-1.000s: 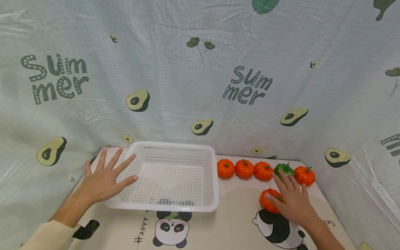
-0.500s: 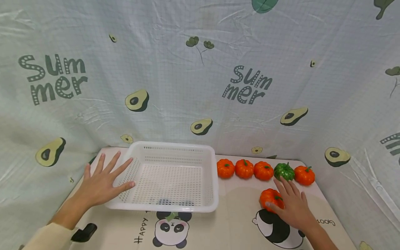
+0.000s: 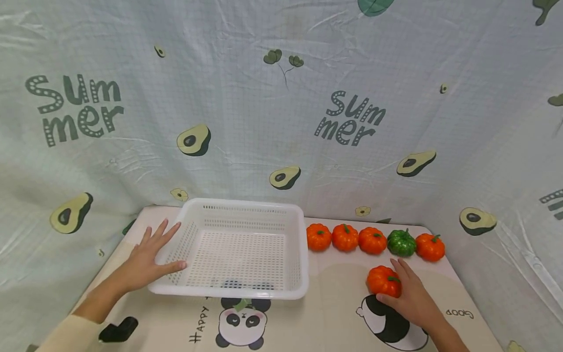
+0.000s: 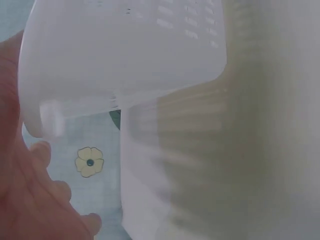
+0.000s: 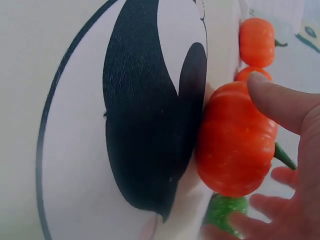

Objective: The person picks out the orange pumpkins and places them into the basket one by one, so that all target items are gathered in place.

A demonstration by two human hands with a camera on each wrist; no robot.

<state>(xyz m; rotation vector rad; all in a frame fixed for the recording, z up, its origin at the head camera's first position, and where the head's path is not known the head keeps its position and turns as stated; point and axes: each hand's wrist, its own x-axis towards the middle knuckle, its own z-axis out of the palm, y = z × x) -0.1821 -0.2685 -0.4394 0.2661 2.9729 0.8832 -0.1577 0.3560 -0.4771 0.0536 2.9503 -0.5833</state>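
Note:
A single orange toy pumpkin (image 3: 380,279) with a green stem sits on the table in front of a row of others. Around its right side curves my right hand (image 3: 415,300), thumb at the near side and fingers beyond. In the right wrist view the thumb (image 5: 280,100) overlaps the upper part of the pumpkin (image 5: 235,142), the fingers spread behind it. My left hand (image 3: 142,263) is spread at the left side of a white plastic basket (image 3: 233,293), thumb and fingers overlapping its rim. The left wrist view shows the basket wall (image 4: 135,55) close beside that hand.
Along the back edge stand orange pumpkins (image 3: 345,238) and a green pumpkin (image 3: 401,243), right of the basket. A printed curtain (image 3: 237,112) rises behind the table. A black object (image 3: 119,330) lies near the left wrist. The table cover (image 3: 334,313) carries panda prints.
My right hand has drawn back from over the row and lowered beside the front pumpkin. The left hand has moved slightly down and left, its fingers less widely spread.

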